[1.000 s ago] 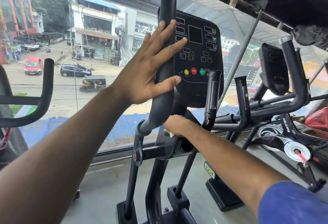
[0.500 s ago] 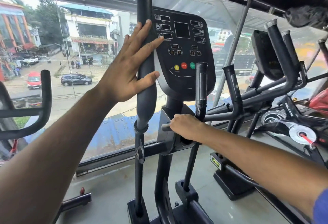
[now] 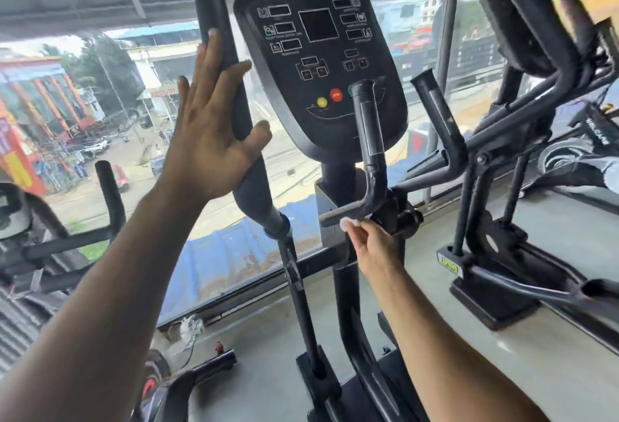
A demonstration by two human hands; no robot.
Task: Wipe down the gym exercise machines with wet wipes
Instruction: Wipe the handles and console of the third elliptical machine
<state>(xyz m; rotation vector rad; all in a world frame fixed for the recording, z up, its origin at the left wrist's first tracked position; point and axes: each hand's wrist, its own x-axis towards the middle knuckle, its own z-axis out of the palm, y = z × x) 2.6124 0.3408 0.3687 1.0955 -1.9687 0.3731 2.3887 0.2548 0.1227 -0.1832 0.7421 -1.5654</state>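
Note:
A black elliptical machine stands in front of me with its console [image 3: 321,63] at the top centre. My left hand [image 3: 214,127] lies flat with straight fingers against the machine's tall padded left handle [image 3: 231,87]. Lower down, my right hand [image 3: 371,244] pinches a small white wet wipe [image 3: 346,222] and holds it against the underside of the short fixed handlebar [image 3: 368,167], at its horizontal base. Most of the wipe is hidden by my fingers.
A second black elliptical [image 3: 522,140] stands close on the right, its base [image 3: 489,297] on the grey floor. Another machine's handlebar [image 3: 107,200] juts in at the left. A glass wall [image 3: 117,103] runs right behind the machines. A cable and plug [image 3: 191,328] lie on the floor.
My right hand slid from over the handlebar's joint to under its horizontal base, and the wipe now shows. The left hand stays flat on the tall handle. The view moved closer and right.

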